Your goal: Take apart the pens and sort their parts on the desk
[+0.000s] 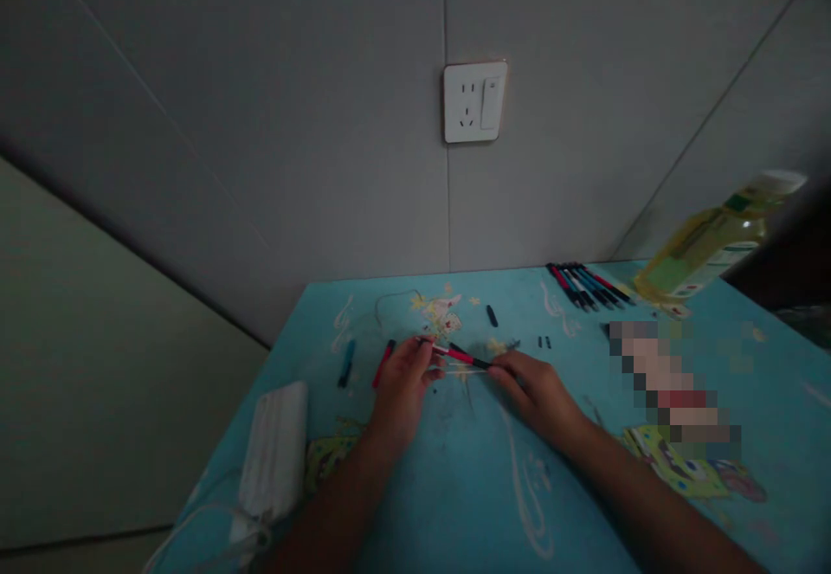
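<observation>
Both my hands meet over the middle of the blue table, holding one slim red, white and black pen between them. The fingers of my left hand pinch its left end. My right hand grips the black right end. Just left of my left hand lie a red pen part and a blue pen part. Beyond my hands rests a dark pen piece. Two tiny black pieces sit to the right of it. Fine detail at the fingertips is too dim to make out.
A row of several pens lies at the back right, near a tilted-looking bottle of yellow liquid. A white power strip with a cable stands at the left edge. A blurred-out patch covers something on the right.
</observation>
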The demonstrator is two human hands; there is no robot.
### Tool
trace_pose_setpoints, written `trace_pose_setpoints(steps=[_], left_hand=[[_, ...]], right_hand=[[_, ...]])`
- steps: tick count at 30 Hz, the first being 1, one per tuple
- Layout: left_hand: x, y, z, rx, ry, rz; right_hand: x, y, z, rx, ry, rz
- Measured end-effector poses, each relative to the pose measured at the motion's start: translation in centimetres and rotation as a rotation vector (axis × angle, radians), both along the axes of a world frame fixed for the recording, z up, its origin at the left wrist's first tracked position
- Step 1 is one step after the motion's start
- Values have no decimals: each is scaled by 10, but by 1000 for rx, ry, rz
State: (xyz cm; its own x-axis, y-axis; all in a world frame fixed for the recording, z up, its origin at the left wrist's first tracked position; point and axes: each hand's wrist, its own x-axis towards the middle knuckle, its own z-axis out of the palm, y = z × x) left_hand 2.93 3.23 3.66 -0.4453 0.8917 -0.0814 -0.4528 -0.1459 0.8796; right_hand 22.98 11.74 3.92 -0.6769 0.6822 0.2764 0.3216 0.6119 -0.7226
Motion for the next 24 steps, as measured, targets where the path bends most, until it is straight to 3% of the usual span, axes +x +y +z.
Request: trace_pose_setpoints(steps=[6, 9, 13, 15, 21, 24], left_hand=[[2, -3, 5, 99, 14, -23], [-1, -5, 7, 56, 119, 58], [-4, -6, 7, 11, 108, 17], [-5, -7, 5, 27, 122, -4], [-11, -8, -3, -10, 190, 26], [-11, -7, -3, -21, 224, 78]], right_hand=[[-8, -15, -1, -433, 91, 6], [-10, -19, 1, -403, 170, -9], [-12, -21, 2, -280, 240, 25], [-13, -22, -1, -326, 261, 40], [-17, -24, -10, -696, 286, 195], [-18, -28, -10, -620, 302, 205]])
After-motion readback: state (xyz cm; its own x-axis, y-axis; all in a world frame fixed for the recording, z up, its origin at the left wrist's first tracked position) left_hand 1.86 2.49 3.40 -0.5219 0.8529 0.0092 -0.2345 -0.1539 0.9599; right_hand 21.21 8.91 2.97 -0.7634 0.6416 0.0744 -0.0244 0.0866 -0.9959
